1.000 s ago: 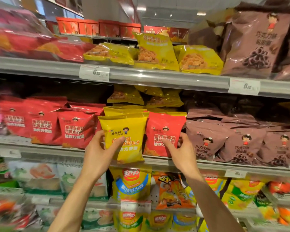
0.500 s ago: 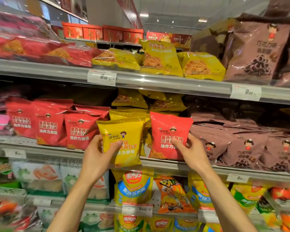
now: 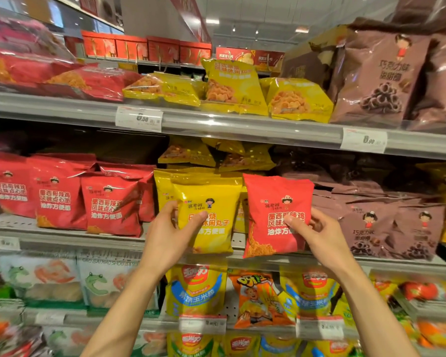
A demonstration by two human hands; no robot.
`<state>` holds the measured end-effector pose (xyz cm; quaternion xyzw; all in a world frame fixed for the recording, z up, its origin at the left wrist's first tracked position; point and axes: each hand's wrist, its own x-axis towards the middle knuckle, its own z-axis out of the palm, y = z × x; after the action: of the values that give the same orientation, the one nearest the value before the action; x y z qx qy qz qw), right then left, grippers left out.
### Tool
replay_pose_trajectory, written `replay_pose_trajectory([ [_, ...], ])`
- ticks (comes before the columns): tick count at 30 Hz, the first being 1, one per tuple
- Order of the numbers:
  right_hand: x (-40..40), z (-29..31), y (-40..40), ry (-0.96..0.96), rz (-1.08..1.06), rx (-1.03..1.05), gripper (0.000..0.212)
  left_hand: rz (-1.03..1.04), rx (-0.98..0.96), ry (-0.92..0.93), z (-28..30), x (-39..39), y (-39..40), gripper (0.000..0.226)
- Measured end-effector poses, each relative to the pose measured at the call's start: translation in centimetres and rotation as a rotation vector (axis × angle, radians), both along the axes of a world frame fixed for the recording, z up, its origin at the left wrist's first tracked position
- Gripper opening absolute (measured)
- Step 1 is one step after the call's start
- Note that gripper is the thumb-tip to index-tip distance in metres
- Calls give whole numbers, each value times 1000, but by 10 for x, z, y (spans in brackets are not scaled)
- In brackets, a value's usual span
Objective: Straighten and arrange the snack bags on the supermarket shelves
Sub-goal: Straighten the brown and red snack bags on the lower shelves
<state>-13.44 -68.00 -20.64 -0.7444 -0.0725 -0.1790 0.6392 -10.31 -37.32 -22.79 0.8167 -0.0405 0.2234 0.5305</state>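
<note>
On the middle shelf [image 3: 62, 240], my left hand [image 3: 169, 233] grips a yellow snack bag [image 3: 211, 202] by its left edge, thumb across the front. My right hand [image 3: 317, 233] grips a red snack bag [image 3: 276, 202] by its right edge, thumb on the front. Both bags are upright, side by side, their bottoms hanging over the shelf's front lip. More yellow bags [image 3: 165, 186] stand behind the held yellow one. A row of red bags [image 3: 108, 202] stands to the left, brown bags [image 3: 386, 222] to the right.
The upper shelf [image 3: 242, 127] carries red bags [image 3: 62, 76], tilted yellow bags [image 3: 232, 86] and large brown bags [image 3: 379, 76], with price tags [image 3: 138, 119] on its edge. Below hang yellow corn-snack bags [image 3: 196, 289] and an orange bag [image 3: 258, 300]; white frog bags [image 3: 62, 279] stand lower left.
The red bag in my right hand has lifted and drawn forward, away from the yellow stack. My left hand keeps its grip on the yellow bag. The camera has moved closer.
</note>
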Motion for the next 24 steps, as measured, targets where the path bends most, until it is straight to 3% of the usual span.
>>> replay_pose_trajectory([
  [3, -9, -2, -9, -31, -44, 11, 32, -7, 35, -7, 3, 14, -25, 87],
  [11, -20, -23, -30, 2, -130, 46, 28, -24, 152, 10, 13, 37, -70, 81],
  [15, -24, -30, -34, 21, -163, 48, 30, -47, 157, 12, 14, 45, -80, 53],
  [20, -26, -33, -32, 41, -181, 67, 43, 3, 145, 2, 11, 46, -85, 74],
  [24, -26, -34, -32, 51, -181, 103, 46, -63, 216, 72, 3, 45, -90, 72],
])
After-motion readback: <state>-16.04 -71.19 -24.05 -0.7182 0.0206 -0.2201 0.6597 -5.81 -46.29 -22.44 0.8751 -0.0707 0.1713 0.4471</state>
